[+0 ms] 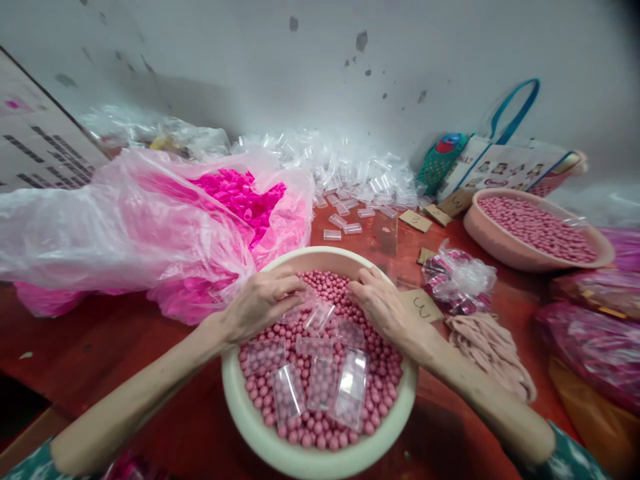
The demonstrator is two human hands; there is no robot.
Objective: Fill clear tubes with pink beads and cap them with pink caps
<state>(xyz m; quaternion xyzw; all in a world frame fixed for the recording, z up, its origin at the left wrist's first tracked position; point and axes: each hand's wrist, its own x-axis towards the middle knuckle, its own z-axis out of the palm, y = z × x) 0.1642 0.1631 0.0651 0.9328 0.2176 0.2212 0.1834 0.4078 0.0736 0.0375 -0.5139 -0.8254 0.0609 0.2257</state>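
Note:
A cream basin [231,393] full of round pink beads [313,437] stands in front of me. Several small clear plastic boxes [352,387] lie on the beads, mostly in the near half. My left hand [270,297] reaches over the left rim, its fingers closed around a clear plastic box [300,308] low over the beads. From the right, my right hand [377,303] dips its curled fingertips to the beads near the far rim. What lies between those fingertips is hidden.
Pink pieces [245,200] fill a plastic bag [165,233] at left. Clear boxes [350,167] are heaped by the wall. At right are another bead basin [500,250], cardboard tags [416,221], a cloth [493,353], a knotted bag [460,277] and a tote [505,170].

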